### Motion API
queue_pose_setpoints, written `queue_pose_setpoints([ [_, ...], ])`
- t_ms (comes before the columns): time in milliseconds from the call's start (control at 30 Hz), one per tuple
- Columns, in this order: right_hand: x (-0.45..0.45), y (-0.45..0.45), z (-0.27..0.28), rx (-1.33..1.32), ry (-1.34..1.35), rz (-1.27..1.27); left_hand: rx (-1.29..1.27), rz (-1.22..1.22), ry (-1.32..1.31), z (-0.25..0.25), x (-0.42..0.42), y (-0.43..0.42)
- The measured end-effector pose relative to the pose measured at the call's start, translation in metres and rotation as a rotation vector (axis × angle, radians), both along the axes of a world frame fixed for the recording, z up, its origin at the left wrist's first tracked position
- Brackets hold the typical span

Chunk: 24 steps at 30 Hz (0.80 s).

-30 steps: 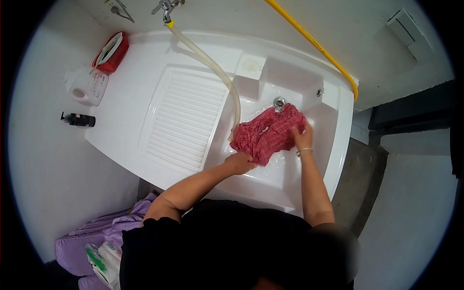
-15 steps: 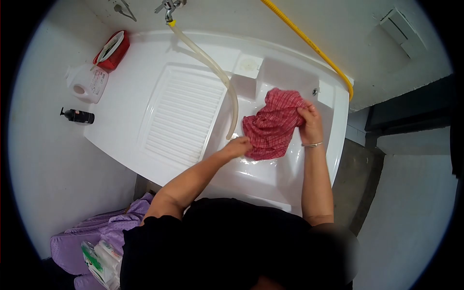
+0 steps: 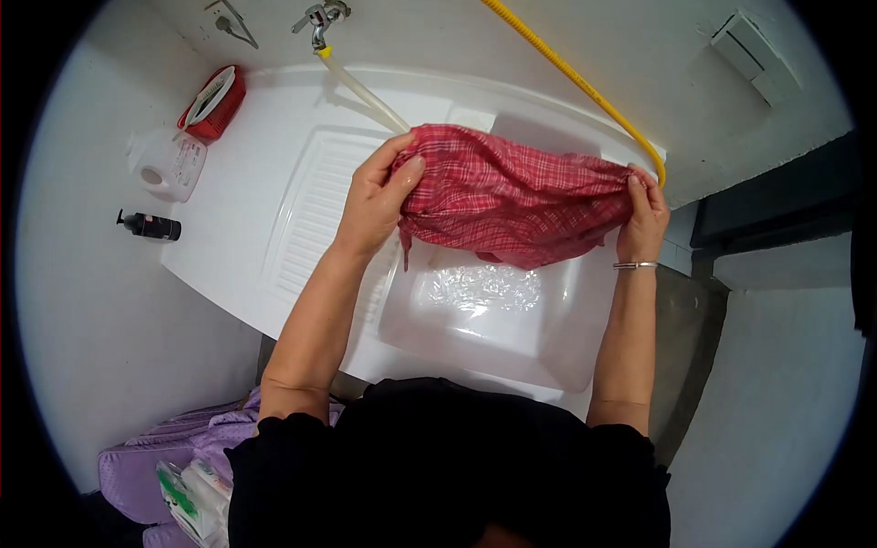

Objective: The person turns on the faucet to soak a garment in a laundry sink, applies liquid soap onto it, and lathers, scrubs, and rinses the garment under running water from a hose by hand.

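**A:** ok so where's the red plaid cloth [image 3: 512,196] at?

**B:** Up in the air, stretched sideways over the sink basin [image 3: 493,354]. Left hand [image 3: 370,196] has one end pinched between thumb and fingers, right hand [image 3: 647,215] is gripping the other. There's a bracelet [image 3: 635,266] on that right wrist. A thin strip of the cloth dangles by the left hand, and the basin floor below is all wet glints.

**A:** any brands we can read?

**B:** Nah, too small. The pale jug [image 3: 164,173] on the left has a label with tiny reddish print, can't make out a word. Black pump bottle [image 3: 153,226] near it has light marks, also too tiny. The plastic pack [image 3: 187,498] down by the purple fabric [image 3: 137,475] shows green and white, writing's a blur.

**A:** and the rest?

**B:** Red basket [image 3: 219,110] just beyond the jug, ribbed washboard [image 3: 306,228] left of the basin, clear hose [image 3: 365,91] running from the tap [image 3: 320,18] and disappearing behind the cloth. Yellow hose [image 3: 575,73] up along the wall.
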State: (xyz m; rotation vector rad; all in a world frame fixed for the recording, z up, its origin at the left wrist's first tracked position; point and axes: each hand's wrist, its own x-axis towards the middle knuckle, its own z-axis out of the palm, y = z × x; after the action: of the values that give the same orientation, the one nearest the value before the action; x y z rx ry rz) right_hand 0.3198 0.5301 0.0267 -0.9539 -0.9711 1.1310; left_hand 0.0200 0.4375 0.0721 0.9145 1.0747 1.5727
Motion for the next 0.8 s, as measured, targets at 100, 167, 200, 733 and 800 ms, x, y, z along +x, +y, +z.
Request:
queue_pose_setpoints([
  [100, -0.005, 0.007, 0.018, 0.086, 0.087, 0.004, 0.165, 0.042, 0.435, 0.019, 0.001, 0.007],
  [167, -0.006, 0.008, 0.034, 0.186, 0.164, 0.064, 0.218, 0.038, 0.262, 0.038, 0.007, 0.01],
  [200, -0.008, 0.005, 0.044, 0.189, 0.165, 0.057, 0.263, 0.021, 0.155, 0.045, 0.01, 0.011],
  [733, -0.002, -0.045, -0.179, -0.113, -0.972, 0.463, -0.319, -1.135, 1.308, -0.143, 0.044, -0.03],
  [800, -0.007, -0.036, -0.22, -0.011, -0.982, 0.277, -0.189, -0.922, 1.219, -0.164, 0.047, -0.016],
])
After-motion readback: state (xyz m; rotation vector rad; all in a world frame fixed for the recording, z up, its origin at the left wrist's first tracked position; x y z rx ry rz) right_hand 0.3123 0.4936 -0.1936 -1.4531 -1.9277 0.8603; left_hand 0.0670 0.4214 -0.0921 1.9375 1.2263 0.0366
